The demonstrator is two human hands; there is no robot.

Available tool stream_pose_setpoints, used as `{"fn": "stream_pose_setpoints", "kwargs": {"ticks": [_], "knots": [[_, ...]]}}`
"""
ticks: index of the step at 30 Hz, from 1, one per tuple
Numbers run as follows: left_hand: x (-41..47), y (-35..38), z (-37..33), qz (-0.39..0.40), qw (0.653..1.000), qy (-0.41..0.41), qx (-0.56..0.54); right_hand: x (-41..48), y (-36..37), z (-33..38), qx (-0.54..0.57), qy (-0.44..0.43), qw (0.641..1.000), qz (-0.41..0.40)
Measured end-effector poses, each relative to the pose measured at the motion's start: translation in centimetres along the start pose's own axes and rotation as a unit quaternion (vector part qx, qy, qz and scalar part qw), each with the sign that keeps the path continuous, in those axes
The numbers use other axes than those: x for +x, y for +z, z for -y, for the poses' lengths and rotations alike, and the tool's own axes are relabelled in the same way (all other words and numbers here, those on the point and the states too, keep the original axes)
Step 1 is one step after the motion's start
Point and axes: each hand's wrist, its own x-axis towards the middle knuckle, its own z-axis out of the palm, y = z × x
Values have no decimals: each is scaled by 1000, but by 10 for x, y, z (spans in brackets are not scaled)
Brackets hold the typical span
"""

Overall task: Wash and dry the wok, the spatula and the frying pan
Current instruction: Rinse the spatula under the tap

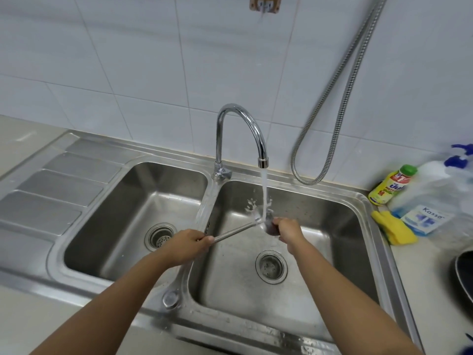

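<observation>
While water ran from the tap [240, 129], the spatula [235, 233] lay across the right basin [320, 226], a thin, straight rod of bright steel, its blade end under the stream and blurred by splashing. The left hand [186, 245] was closed round the handle's near end, above the divider between the two basins. The right hand [288, 230] was clenched on a dark pad [271, 228] pressed against the blade end; what the pad was made of could not be told.

The sink [84, 175] was brushed stainless steel: two rounded rectangular basins, each with a round perforated strainer, and a ribbed draining board on the left. The tap was a polished chrome gooseneck. Behind it stood glossy white wall tiles [128, 60], with a ribbed metal hose [340, 98] hanging in a loop at the right.

On the pale counter at the right stood a yellow bottle [391, 187] with a green cap, its red and green label print not legible. Beside it was a clear spray bottle [435, 196] with a blue trigger and a label reading "Kosso". A yellow cloth [394, 228] lay folded just in front of them. At the right edge, the dark round rim of a pan [464, 272] showed, mostly out of view.
</observation>
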Motion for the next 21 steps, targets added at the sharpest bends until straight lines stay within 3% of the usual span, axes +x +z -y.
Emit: {"fn": "stream_pose_setpoints", "kwargs": {"ticks": [4,11,21], "knots": [[-18,-4,20,-6,1000,-21,13,-2,16,-19,-14,38,999,12],[-32,-4,0,-59,967,8,248,-8,7,-31,58,117,991,39],[3,19,-44,-87,958,93,256,7,-24,-36,25,71,992,-99]]}}
